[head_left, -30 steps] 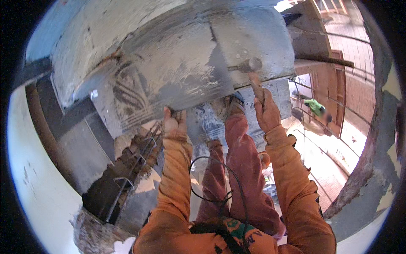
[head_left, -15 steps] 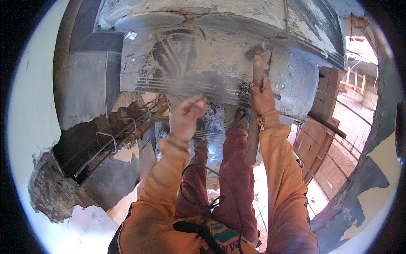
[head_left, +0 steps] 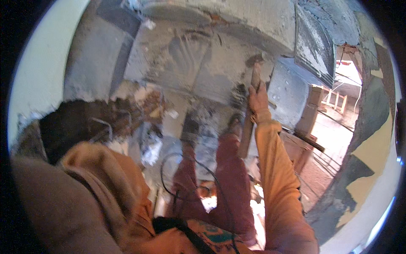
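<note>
My right hand [head_left: 259,99] is wrapped round the wooden handle of a hammer [head_left: 245,142]. Its dark head points away from me, against or just over the grey, dusty step [head_left: 230,46]; I cannot tell whether it touches. The handle's lower end hangs beside my right leg. Close to the camera at lower left, a large blurred brown shape [head_left: 53,207] appears to be my raised left hand, next to a bent orange sleeve. Its fingers cannot be made out, nor whether it holds anything.
A jagged hole [head_left: 78,125] with bent metal bars [head_left: 103,125] opens at left. My feet stand on a lower step. A black cable [head_left: 167,163] loops before my legs. At right, a broken wall edge [head_left: 359,169] frames an opening with bars and a brick-coloured floor.
My left arm has swung up and back from beside the step toward the camera at lower left. The view has tilted somewhat. My right hand keeps its grip on the hammer.
</note>
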Action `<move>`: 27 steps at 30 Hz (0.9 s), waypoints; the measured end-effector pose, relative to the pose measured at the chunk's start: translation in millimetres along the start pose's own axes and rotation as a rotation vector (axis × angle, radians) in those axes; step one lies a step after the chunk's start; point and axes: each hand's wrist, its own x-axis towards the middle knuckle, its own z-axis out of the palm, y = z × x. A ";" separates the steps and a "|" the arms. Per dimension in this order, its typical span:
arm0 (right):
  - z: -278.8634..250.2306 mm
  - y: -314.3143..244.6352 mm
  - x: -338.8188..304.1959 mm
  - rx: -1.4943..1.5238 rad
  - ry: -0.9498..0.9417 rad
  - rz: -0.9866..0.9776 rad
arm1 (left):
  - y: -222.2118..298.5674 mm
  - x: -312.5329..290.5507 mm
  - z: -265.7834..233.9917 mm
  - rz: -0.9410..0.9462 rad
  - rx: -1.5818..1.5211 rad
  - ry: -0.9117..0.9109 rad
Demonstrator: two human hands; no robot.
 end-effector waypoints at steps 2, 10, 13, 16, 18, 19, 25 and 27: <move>1.4 10.7 -2.4 -0.019 0.049 -0.086 | 6.7 -2.8 -5.2 -0.020 -0.004 0.005; -6.4 16.2 -70.0 -0.074 -0.114 0.268 | 21.5 -12.8 -25.7 -0.001 -0.034 0.021; -5.7 -1.2 -54.5 0.050 -0.108 0.013 | 23.2 8.3 -25.0 -0.017 -0.032 0.042; 4.3 -38.4 5.7 -0.001 -0.113 0.065 | 7.7 -7.2 -28.3 -0.144 -0.017 0.188; 6.2 -3.6 3.1 -0.029 0.066 0.039 | -29.5 -35.8 -6.9 -0.464 -0.107 0.313; 13.8 -3.0 -2.9 -0.014 0.056 0.037 | -40.5 -62.5 7.6 -0.714 -0.139 0.377; 9.1 -33.5 -4.1 0.030 0.061 0.059 | -98.6 -260.7 123.1 -1.854 -0.515 0.755; 19.6 -34.6 -8.2 0.028 0.194 -0.109 | -113.3 -296.9 147.4 -1.847 -0.547 0.935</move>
